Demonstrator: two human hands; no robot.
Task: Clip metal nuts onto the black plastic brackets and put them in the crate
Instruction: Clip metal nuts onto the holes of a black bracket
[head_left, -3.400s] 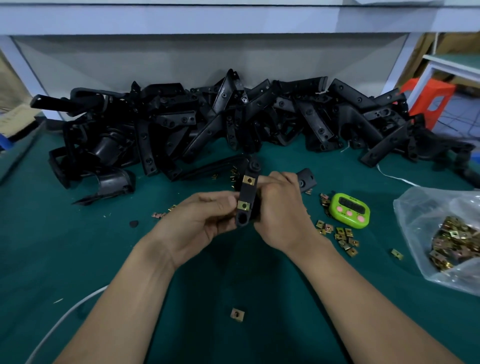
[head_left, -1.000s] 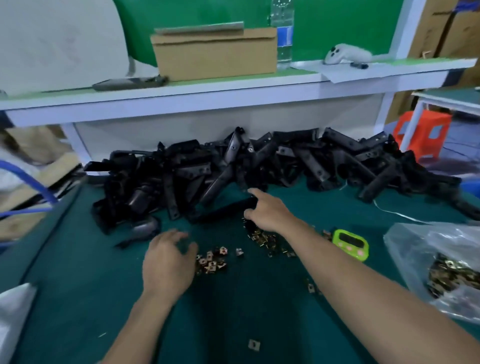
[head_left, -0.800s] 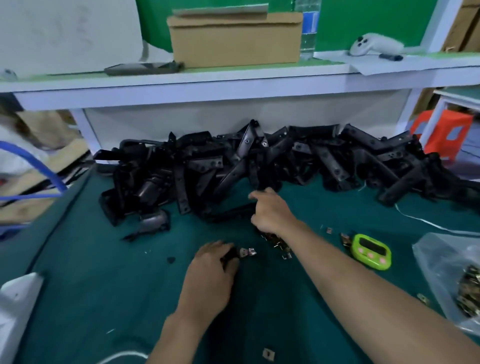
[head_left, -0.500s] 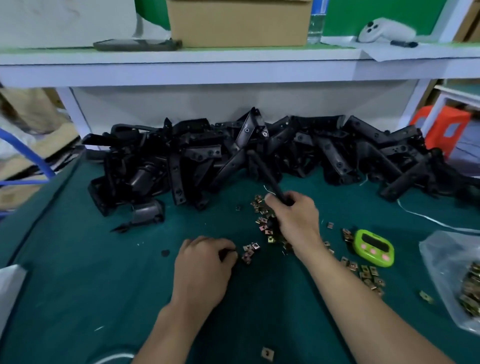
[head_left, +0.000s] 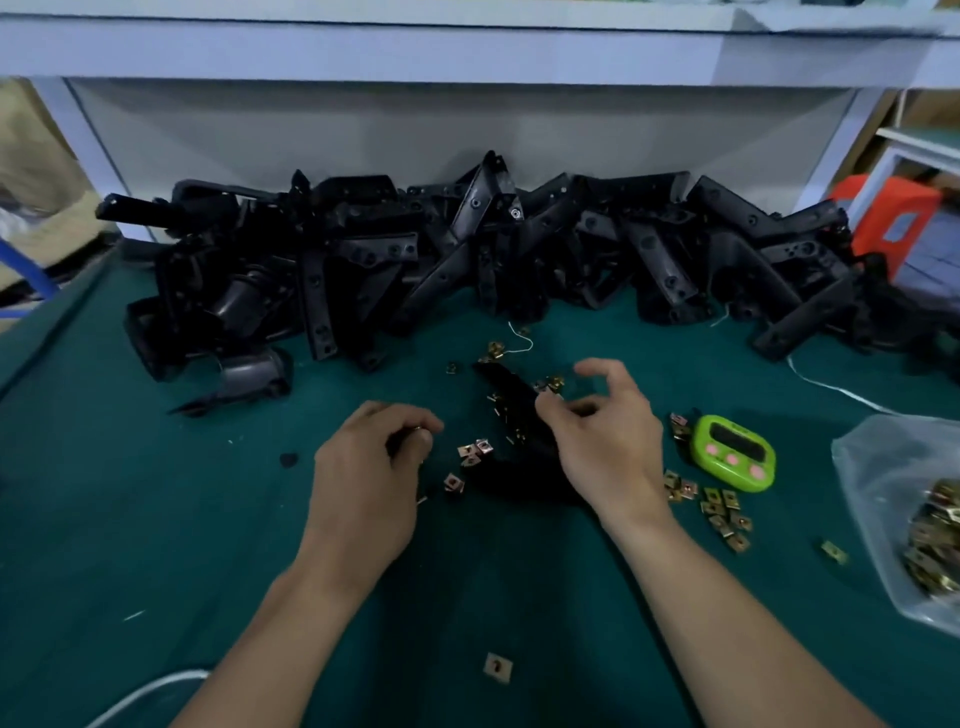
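Observation:
A black plastic bracket (head_left: 511, 402) hangs slanted just above the green table, its near end held in my right hand (head_left: 605, 447) under the thumb; the index finger is lifted off it. My left hand (head_left: 371, 470) is curled to the left of it, thumb and fingertips pinching a small metal nut (head_left: 418, 429) that is mostly hidden. Loose metal nuts (head_left: 475, 452) lie between the two hands, and more nuts (head_left: 719, 506) lie right of my right wrist. No crate is in view.
A long pile of black brackets (head_left: 467, 260) lines the back wall under a white shelf. A green timer (head_left: 735, 460) and a clear bag of nuts (head_left: 930, 525) sit at the right. One single nut (head_left: 497, 666) lies near the front edge. An orange stool (head_left: 893, 218) stands beyond the table.
My right hand pulled a bracket out of the pile and brought it toward me. My left hand picked up a nut from the loose group. The camera tilted down.

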